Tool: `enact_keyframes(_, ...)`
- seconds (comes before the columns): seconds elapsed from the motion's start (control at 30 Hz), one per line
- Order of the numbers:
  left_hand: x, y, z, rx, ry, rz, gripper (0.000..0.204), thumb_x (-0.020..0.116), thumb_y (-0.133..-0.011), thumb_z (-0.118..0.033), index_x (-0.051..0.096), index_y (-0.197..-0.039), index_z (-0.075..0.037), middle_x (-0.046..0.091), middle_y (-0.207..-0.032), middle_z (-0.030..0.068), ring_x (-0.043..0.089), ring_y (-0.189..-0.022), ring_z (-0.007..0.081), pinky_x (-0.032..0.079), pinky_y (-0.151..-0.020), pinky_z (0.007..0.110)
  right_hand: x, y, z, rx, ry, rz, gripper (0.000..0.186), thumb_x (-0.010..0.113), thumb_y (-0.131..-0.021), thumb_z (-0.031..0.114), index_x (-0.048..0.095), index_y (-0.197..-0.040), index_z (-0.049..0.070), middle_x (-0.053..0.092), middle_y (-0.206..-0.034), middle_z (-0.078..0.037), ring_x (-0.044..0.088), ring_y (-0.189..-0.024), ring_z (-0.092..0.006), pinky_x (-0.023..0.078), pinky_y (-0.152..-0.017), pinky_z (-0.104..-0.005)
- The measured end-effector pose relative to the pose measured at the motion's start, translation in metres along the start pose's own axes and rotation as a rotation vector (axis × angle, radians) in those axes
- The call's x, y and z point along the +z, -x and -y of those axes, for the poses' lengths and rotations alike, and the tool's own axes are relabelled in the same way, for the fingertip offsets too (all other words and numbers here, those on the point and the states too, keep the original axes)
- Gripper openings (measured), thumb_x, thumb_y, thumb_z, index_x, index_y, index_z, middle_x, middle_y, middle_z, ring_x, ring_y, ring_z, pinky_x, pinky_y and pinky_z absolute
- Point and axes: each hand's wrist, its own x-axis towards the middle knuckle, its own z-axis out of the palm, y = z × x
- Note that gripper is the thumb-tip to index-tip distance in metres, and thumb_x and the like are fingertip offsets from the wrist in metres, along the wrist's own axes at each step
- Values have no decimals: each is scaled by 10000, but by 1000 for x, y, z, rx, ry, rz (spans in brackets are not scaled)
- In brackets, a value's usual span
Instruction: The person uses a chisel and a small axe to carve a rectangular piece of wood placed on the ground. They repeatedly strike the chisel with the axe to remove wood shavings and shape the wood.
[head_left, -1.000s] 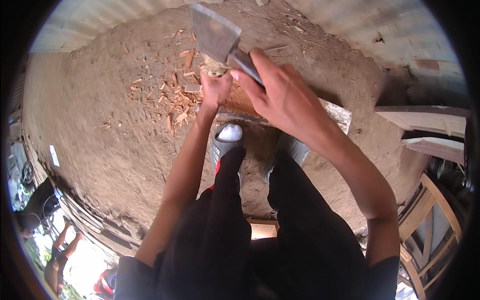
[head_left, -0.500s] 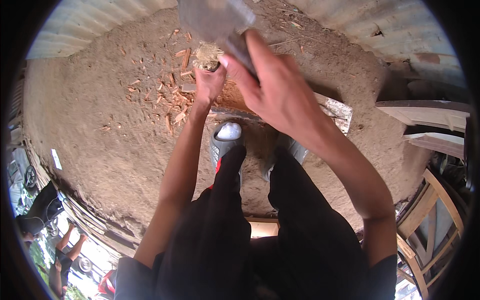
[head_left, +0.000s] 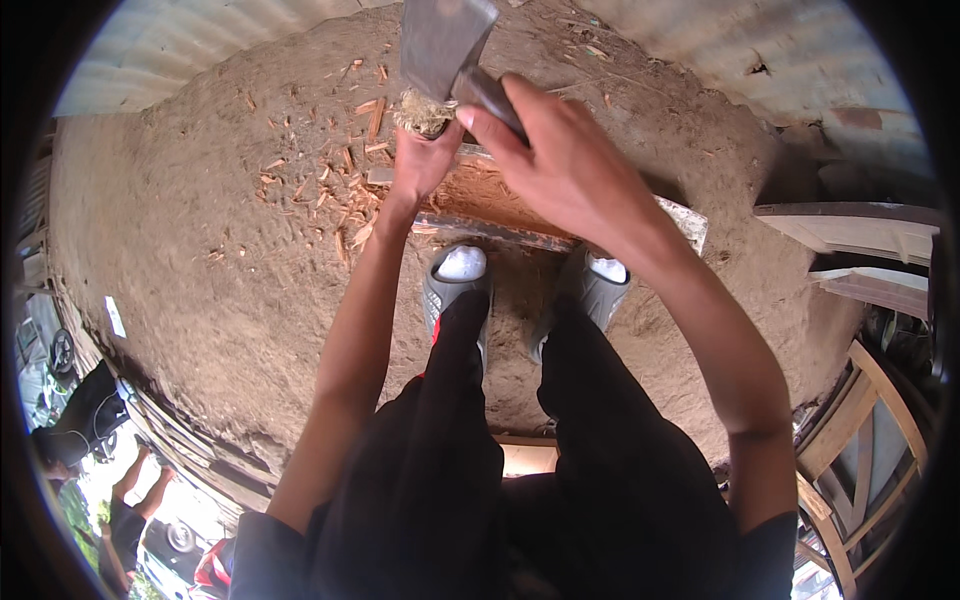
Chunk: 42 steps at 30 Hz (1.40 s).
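My left hand (head_left: 424, 165) is closed round an upright chisel (head_left: 422, 112). Only its frayed, splayed, straw-coloured handle end shows above my fist; the blade is hidden. Gripped in my right hand (head_left: 568, 155) is a paddle-shaped striking tool (head_left: 442, 48) with a broad, flat grey head and a short dark handle. The lower edge of that head is at the chisel's frayed end; whether they touch I cannot tell. Below both hands lies a wooden block (head_left: 495, 232) with a hollowed, reddish-brown inside and a dark near edge, partly covered by my right hand.
Reddish wood chips (head_left: 345, 205) litter the dirt floor (head_left: 200, 300) left of the block. My feet in grey slides (head_left: 458, 268) stand just before it. Corrugated sheets (head_left: 770, 60) border the far side. Wooden frames (head_left: 860, 450) stand at right; people (head_left: 135, 515) are at far left.
The striking tool's head has shifted slightly right and sharpened from its blur. My right hand has moved a little right, and my left hand has barely moved. More of the block and my right foot shows.
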Motion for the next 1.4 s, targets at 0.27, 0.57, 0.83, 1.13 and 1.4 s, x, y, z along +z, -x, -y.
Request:
enact_keyframes(0.27,15,-19,-3,189,20,182,327,740,-907,-32,671,-1226,-5,747,-1105,91,690,-1003,187,562,-902,365,-28,8,24,0,-190,-176,452,603,-1070,474,602,-915,49,492,-658,18,485,-519,-91,390,-486,-293)
enact_keyframes(0.57,27,-42,1,-42,-51,567,512,794,-903,-198,619,-1352,-26,732,-1244,141,683,-1164,279,519,-1068,407,-45,26,20,100,-277,-182,502,587,-1063,536,625,-1029,36,502,-671,34,440,-487,-54,370,-461,-237)
enact_keyframes(0.83,42,-51,-4,-192,-164,739,909,858,-822,-377,435,-1470,100,569,-1446,308,560,-1359,380,440,-1168,427,-63,44,30,372,-385,-152,601,566,-1062,571,653,-1212,-5,513,-695,-9,461,-512,-76,378,-481,-244)
enact_keyframes(1.13,32,-44,19,-171,-276,624,967,832,-831,-426,392,-1490,128,527,-1460,357,515,-1387,433,386,-1209,452,-64,54,23,372,-333,-194,569,541,-1079,550,655,-1199,5,534,-703,-22,472,-522,-75,393,-495,-246)
enact_keyframes(1.4,43,-35,-20,-3,-345,592,653,791,-901,-347,584,-1382,43,646,-1327,289,637,-1224,372,516,-1039,445,-33,51,-42,256,2,-116,507,557,-1076,483,603,-1165,-14,701,-960,-275,697,-954,-468,509,-854,-531)
